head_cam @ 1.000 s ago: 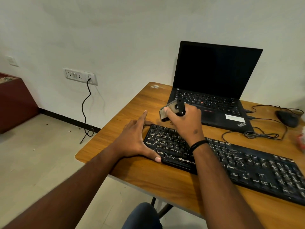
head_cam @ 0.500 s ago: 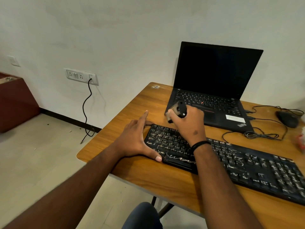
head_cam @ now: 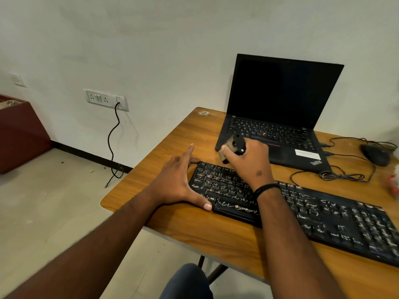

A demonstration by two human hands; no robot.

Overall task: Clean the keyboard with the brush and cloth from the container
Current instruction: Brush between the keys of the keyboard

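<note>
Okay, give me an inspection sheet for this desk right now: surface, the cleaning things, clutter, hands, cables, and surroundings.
Surface: wooden table, small sticker near the far corner.
Job's things: black keyboard with white-smeared keys, lying slantwise; brush above its far left end. Cloth and container: nothing seen.
Clutter: open laptop, screen dark; black mouse; red and white item cut off at the right edge.
Grippers: left hand spread flat, bracing the keyboard's left end; right hand closed around the brush.
Cables: mouse cable coiled beside the laptop; black cord hanging from the wall socket.
Surroundings: white wall, tiled floor with scattered crumbs, dark red cabinet.
</note>
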